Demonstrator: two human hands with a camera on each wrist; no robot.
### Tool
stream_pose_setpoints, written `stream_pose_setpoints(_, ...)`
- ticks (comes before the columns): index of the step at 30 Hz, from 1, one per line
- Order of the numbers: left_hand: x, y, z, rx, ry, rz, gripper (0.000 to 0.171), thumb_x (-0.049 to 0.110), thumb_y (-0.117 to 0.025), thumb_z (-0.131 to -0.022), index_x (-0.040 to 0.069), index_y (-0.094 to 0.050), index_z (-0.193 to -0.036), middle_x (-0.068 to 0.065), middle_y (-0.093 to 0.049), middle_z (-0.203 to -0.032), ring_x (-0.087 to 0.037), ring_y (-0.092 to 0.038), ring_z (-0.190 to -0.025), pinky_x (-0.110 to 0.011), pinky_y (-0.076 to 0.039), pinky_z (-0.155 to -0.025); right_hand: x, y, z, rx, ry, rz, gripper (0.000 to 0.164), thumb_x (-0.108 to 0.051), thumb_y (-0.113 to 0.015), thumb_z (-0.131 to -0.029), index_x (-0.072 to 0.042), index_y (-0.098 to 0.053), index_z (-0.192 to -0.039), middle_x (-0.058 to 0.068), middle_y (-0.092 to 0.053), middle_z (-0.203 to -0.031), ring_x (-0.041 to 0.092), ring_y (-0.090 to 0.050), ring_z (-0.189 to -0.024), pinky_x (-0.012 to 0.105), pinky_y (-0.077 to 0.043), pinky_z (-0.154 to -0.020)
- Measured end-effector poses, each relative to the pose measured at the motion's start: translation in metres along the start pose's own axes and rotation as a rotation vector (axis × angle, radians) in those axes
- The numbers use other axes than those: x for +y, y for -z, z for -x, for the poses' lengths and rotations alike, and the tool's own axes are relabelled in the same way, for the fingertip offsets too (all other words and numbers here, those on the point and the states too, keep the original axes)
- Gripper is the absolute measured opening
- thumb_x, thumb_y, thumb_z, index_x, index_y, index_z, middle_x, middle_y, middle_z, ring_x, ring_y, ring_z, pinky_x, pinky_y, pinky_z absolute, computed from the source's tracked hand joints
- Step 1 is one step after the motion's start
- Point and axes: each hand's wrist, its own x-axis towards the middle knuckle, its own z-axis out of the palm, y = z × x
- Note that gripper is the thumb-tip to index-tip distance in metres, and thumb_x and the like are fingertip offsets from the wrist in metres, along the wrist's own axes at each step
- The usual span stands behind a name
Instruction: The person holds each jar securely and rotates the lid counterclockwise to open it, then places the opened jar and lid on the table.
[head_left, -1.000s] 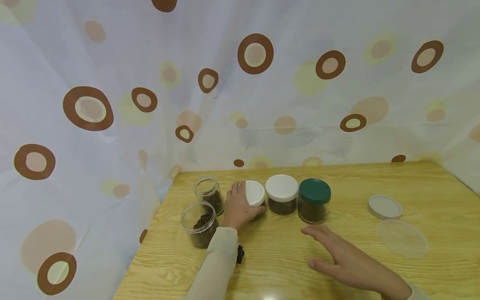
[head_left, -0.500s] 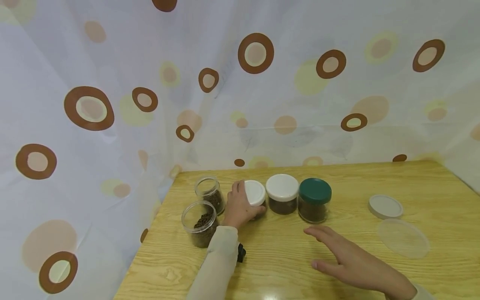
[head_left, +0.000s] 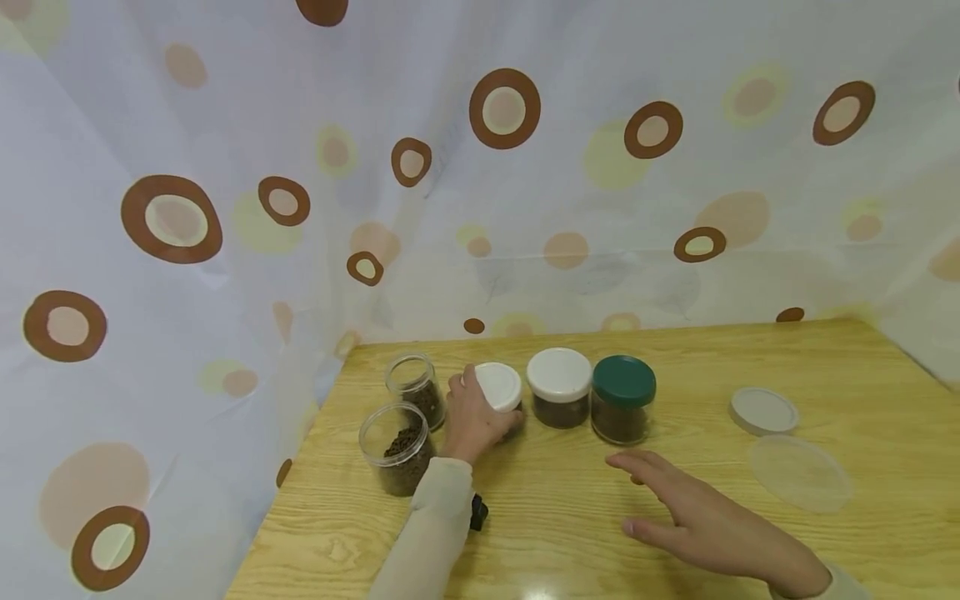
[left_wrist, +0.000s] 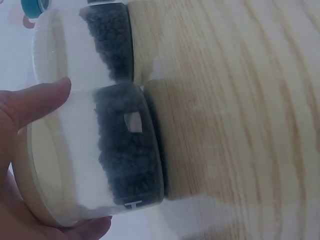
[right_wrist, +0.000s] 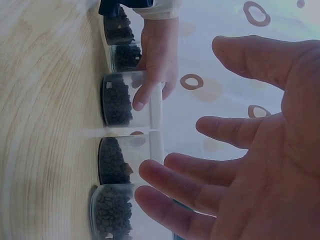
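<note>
A clear jar with a white lid [head_left: 498,386] stands in the row, partly filled with dark granules. My left hand [head_left: 474,423] grips it, thumb on the near right side and fingers round the far left. In the left wrist view, the thumb [left_wrist: 47,100] presses the clear wall of the jar [left_wrist: 127,150] near its lid. My right hand [head_left: 693,521] hovers over the table, fingers spread and holding nothing. Nearest to it is the green-lidded jar [head_left: 624,398]. Between that one and the gripped jar stands another white-lidded jar [head_left: 559,387].
Two lidless jars, one farther back [head_left: 416,392] and one nearer [head_left: 397,450], stand left of my left hand with dark granules inside. On the right lie a white lid [head_left: 763,412] and a thin translucent disc [head_left: 801,473]. A patterned sheet [head_left: 570,167] hangs behind the wooden table [head_left: 555,517].
The gripped jar and my left hand have shifted slightly left, widening the gap to the neighbouring white-lidded jar. My right hand stays nearly in place.
</note>
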Motion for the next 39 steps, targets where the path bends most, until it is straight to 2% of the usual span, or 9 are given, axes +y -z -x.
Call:
stream_pose_setpoints(5,-0.001,0.011,0.008,0.034,-0.023,0.024,0.109,0.045,-0.087,-0.066,0.011,-0.03,-0.152,-0.024,-0.044,-0.14,-0.043,-0.054,-0.119,-0.055,-0.051,-0.093,-0.001,-0.001,-0.002,0.014,0.029,-0.001,0.064,-0.039,-0.058,-0.099,-0.015,-0.033,-0.153,0.017,-0.043,-0.151,0.04,-0.058,-0.122,0.033,-0.056,-0.08)
stream_pose_setpoints(11,0.002,0.034,0.023,0.15,-0.05,0.123,0.101,0.046,-0.087,-0.067,0.014,-0.036,-0.149,-0.018,-0.049,-0.136,-0.037,-0.058,-0.114,-0.053,-0.054,-0.087,-0.002,-0.002,-0.004,-0.008,0.024,-0.008,0.064,-0.041,-0.057,-0.099,-0.013,-0.034,-0.152,0.017,-0.043,-0.151,0.039,-0.058,-0.121,0.034,-0.056,-0.081)
stream_pose_setpoints(17,0.016,0.051,0.037,0.232,-0.074,0.198,0.104,0.054,-0.085,-0.065,0.014,-0.036,-0.147,-0.013,-0.056,-0.13,-0.032,-0.062,-0.108,-0.048,-0.056,-0.084,-0.003,-0.001,-0.003,0.004,0.002,0.003,0.064,-0.043,-0.057,-0.099,-0.016,-0.034,-0.153,0.016,-0.044,-0.15,0.037,-0.059,-0.119,0.034,-0.055,-0.078)
stream_pose_setpoints(21,0.026,0.06,0.05,0.25,-0.087,0.27,0.108,0.056,-0.087,-0.062,0.016,-0.034,-0.147,-0.011,-0.058,-0.13,-0.029,-0.064,-0.106,-0.046,-0.055,-0.082,-0.004,0.0,-0.003,0.018,0.014,-0.005,0.064,-0.04,-0.058,-0.099,-0.017,-0.034,-0.153,0.017,-0.044,-0.149,0.037,-0.059,-0.118,0.03,-0.054,-0.073)
stream_pose_setpoints(27,0.032,0.065,0.066,0.207,-0.256,0.326,0.107,0.049,-0.089,-0.063,0.019,-0.033,-0.148,-0.012,-0.058,-0.129,-0.028,-0.064,-0.108,-0.045,-0.055,-0.082,-0.004,0.004,-0.003,0.025,-0.004,-0.051,0.064,-0.04,-0.058,-0.099,-0.018,-0.033,-0.153,0.018,-0.043,-0.15,0.042,-0.057,-0.12,0.034,-0.055,-0.073)
stream_pose_setpoints(30,0.033,0.065,0.072,0.167,-0.294,0.353,0.109,0.045,-0.09,-0.063,0.018,-0.03,-0.15,-0.012,-0.058,-0.131,-0.027,-0.063,-0.111,-0.045,-0.054,-0.085,-0.005,0.005,-0.003,0.05,-0.002,-0.064,0.061,-0.038,-0.059,-0.099,-0.02,-0.035,-0.152,0.017,-0.045,-0.148,0.039,-0.059,-0.119,0.032,-0.055,-0.072)
stream_pose_setpoints(32,0.034,0.065,0.076,0.132,-0.315,0.376,0.11,0.042,-0.09,-0.064,0.015,-0.03,-0.151,-0.012,-0.057,-0.133,-0.026,-0.063,-0.112,-0.045,-0.054,-0.088,-0.007,0.006,-0.004,0.112,0.012,-0.068,0.056,-0.035,-0.061,-0.098,-0.021,-0.04,-0.148,0.014,-0.05,-0.144,0.029,-0.062,-0.116,0.031,-0.055,-0.074)
stream_pose_setpoints(36,0.035,0.061,0.084,0.072,-0.375,0.389,0.108,0.036,-0.091,-0.063,0.012,-0.031,-0.15,-0.009,-0.057,-0.134,-0.023,-0.063,-0.113,-0.043,-0.055,-0.089,-0.015,0.007,-0.007,0.311,0.071,-0.064,0.045,-0.02,-0.065,-0.096,-0.019,-0.051,-0.139,0.005,-0.06,-0.132,0.004,-0.062,-0.108,0.025,-0.056,-0.075)
stream_pose_setpoints(39,0.037,0.058,0.09,0.027,-0.446,0.325,0.112,0.035,-0.091,-0.061,0.011,-0.028,-0.152,-0.008,-0.055,-0.137,-0.022,-0.061,-0.116,-0.044,-0.054,-0.093,-0.021,0.008,-0.011,0.42,0.103,-0.055,0.043,-0.012,-0.066,-0.094,-0.019,-0.054,-0.135,0.0,-0.062,-0.127,-0.004,-0.058,-0.105,0.024,-0.056,-0.074)
